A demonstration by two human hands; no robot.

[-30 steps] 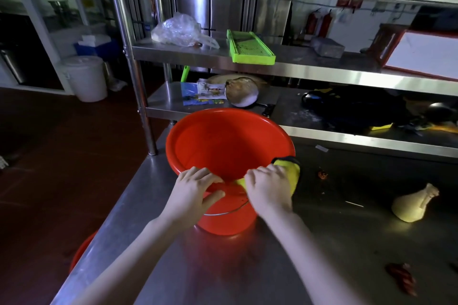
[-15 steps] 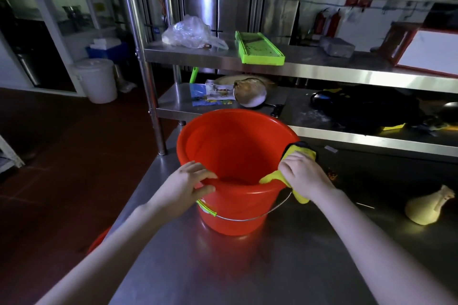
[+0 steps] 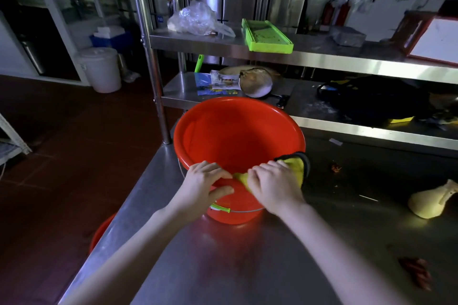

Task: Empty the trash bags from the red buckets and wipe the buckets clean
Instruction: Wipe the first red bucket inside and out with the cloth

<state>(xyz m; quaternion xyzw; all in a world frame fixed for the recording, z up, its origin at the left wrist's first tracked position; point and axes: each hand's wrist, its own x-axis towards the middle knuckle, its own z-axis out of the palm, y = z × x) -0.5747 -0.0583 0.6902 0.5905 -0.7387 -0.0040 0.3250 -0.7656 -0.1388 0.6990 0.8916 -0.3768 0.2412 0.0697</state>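
A red bucket (image 3: 235, 136) stands upright on the steel table (image 3: 223, 267), empty inside, its wire handle hanging down the near side. My left hand (image 3: 205, 183) grips the near rim, fingers over the edge and thumb on the outer wall. My right hand (image 3: 275, 186) presses a yellow cloth with a dark border (image 3: 296, 164) onto the near-right rim, right beside the left hand. A second red bucket (image 3: 100, 233) shows only as a rim on the floor, left of the table.
A steel shelf rack (image 3: 322, 57) rises behind the bucket, holding a clear plastic bag (image 3: 195, 18), a green tray (image 3: 266, 36) and a dark bag (image 3: 371, 101). A pale yellow object (image 3: 431, 202) and red scraps (image 3: 416, 271) lie on the table at right. A white lidded bin (image 3: 101, 68) stands on the floor.
My right hand has slid the cloth along the rim from the right side back toward the near edge, ending next to my left hand. The left hand stays on the rim.
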